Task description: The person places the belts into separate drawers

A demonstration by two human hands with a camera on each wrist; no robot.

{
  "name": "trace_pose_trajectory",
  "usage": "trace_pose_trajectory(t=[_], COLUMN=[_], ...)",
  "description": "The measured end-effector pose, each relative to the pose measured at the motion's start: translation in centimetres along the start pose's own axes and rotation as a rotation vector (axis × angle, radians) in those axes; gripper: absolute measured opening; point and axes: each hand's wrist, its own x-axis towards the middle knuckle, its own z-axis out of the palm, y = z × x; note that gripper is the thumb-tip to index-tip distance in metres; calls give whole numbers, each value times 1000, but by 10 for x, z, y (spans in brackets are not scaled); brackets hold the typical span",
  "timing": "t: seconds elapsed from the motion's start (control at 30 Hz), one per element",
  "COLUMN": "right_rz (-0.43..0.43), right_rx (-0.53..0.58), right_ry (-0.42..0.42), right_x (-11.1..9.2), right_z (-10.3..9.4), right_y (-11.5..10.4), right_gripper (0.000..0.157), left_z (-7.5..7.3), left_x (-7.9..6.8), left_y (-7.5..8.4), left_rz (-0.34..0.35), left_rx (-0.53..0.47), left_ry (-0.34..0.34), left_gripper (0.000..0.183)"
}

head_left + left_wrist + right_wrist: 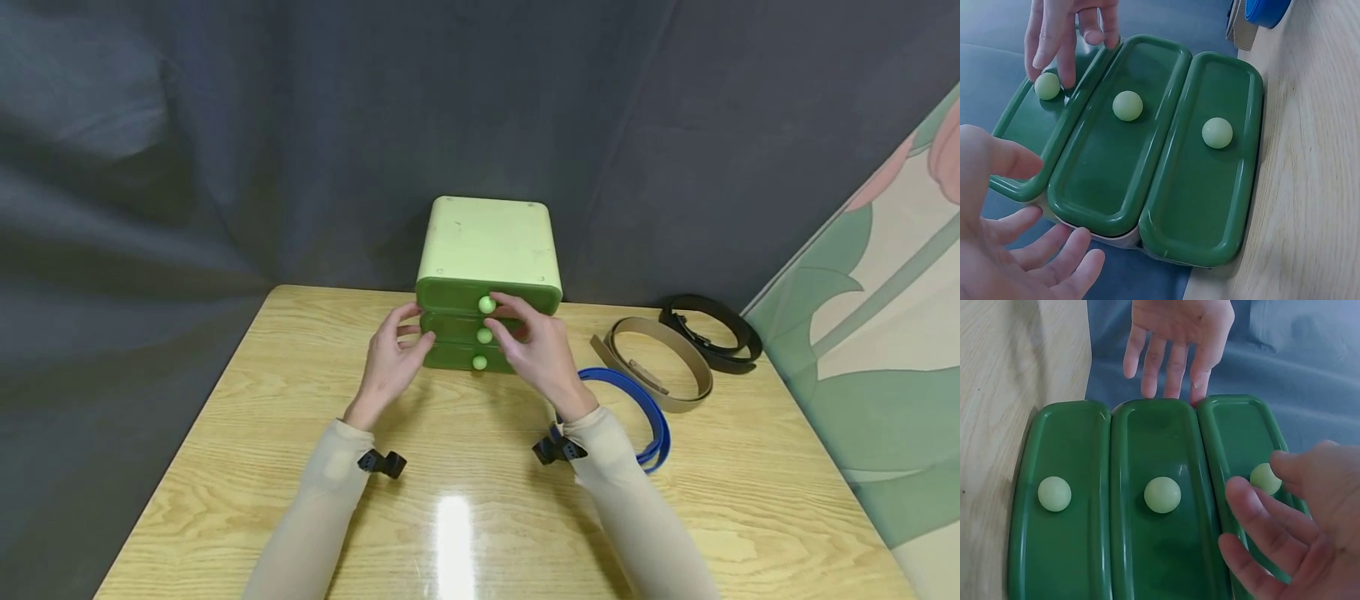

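blue belt (654, 412): partly behind right sleeve (637, 508) | top knob (1265, 480): partly covered

**Finishes: plastic, wood, cloth**

Drawer fronts (1094, 169) looked like smooth, glossy plastic; knobs (1162, 495) smooth too, duller. Cabinet shell (491, 237) read as satin plastic. Tabletop (262, 467) showed glossy wood grain. Backdrop (450, 100) was creased cloth, slight sheen. Sleeves (330, 479): matt cloth. Blue belt (658, 421) looked smooth.

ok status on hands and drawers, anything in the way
Left hand open, near left side of drawer unit. Right hand at top knob, not visibly pinching. Drawers look closed. Belts off to the right, not blocking.
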Motion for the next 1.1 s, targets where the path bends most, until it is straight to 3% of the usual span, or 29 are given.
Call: trace_pose_trajectory(t=[0.37,0.77,1.1], right_rz=[2,3,0], right_rx=[66,103,111], right_ry=[-2,71,95], right_x=[4,5,4], right_z=[4,11,15], right_y=[2,4,8], right_gripper=[34,30,27], left_z=[5,4,3], left_x=[6,4,3], left_y=[-4,-7,-9], left_rz=[13,9,9], left_rx=[37,58,71], left_ry=[5,-23,-3], left_gripper=[52,55,52])
